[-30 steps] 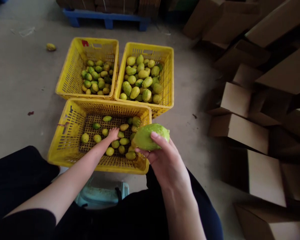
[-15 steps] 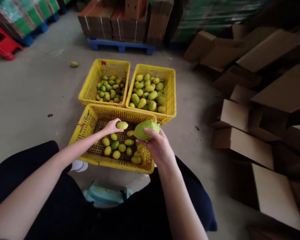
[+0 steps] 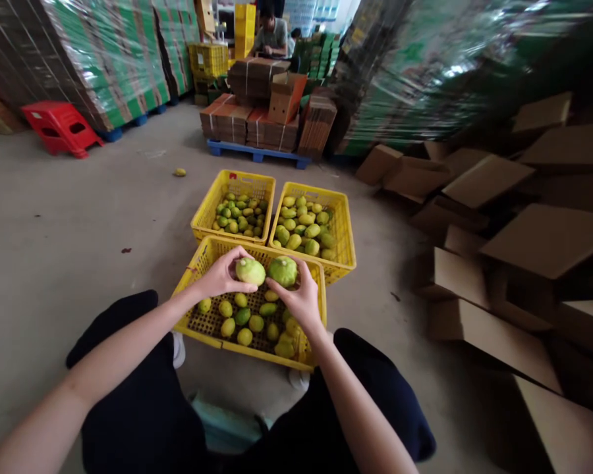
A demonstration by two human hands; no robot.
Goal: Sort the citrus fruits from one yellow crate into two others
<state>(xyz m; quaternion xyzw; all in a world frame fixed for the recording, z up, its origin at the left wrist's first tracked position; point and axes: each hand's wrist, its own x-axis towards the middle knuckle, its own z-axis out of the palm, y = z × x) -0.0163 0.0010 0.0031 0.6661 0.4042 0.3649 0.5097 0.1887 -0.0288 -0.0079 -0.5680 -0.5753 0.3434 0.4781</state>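
Fruit (image 3: 250, 271) of pale green colour is sitting in the left hand (image 3: 230, 273), and from my distant seat I am keeping this grip closed around it, with fingers bending above and the thumb pressing from below. With the right hand (image 3: 301, 289) I am gripping a greener, bumpy fruit (image 3: 282, 271), and its thumb is also supporting from underneath. Both pieces are hanging in the air over the front yellow crate (image 3: 264, 356), just beside each other; whether they are touching, I am not able to tell.

Below the hands, loose yellow and green fruits (image 3: 244, 337) are lying on the crate bottom, more thickly toward the right end. Behind it, the back left crate (image 3: 211, 205) and the back right crate (image 3: 344, 220) are standing next to each other, both containing many more fruits. One yellow fruit (image 3: 179, 172) is lying alone on the floor (image 3: 103, 217). Further away, I am seeing a red stool (image 3: 62, 125) at left, while cardboard boxes (image 3: 499, 336) are crowding the right side.
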